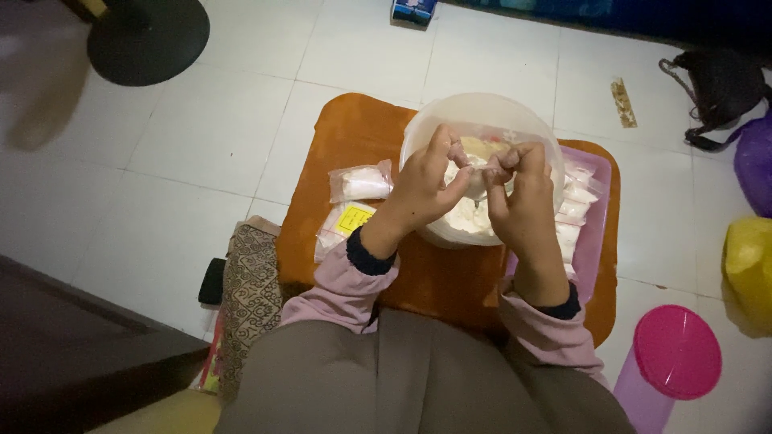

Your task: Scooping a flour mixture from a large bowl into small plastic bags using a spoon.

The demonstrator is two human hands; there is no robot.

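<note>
Clear plastic bag (481, 173) pinched by both hands over round translucent bowl (482, 112)

At twelve o'clock, a small blue box (413, 10) on the white tiled floor (201, 145). At two, a black bag (718, 90); at three, purple (756, 161) and yellow (749, 269) bags. At five, a pink-lidded container (674, 358). At eleven, a round black base (147, 38).

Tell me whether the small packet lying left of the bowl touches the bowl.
Apart. The head view shows a strip of orange tray between the small packet and the translucent bowl.
</note>
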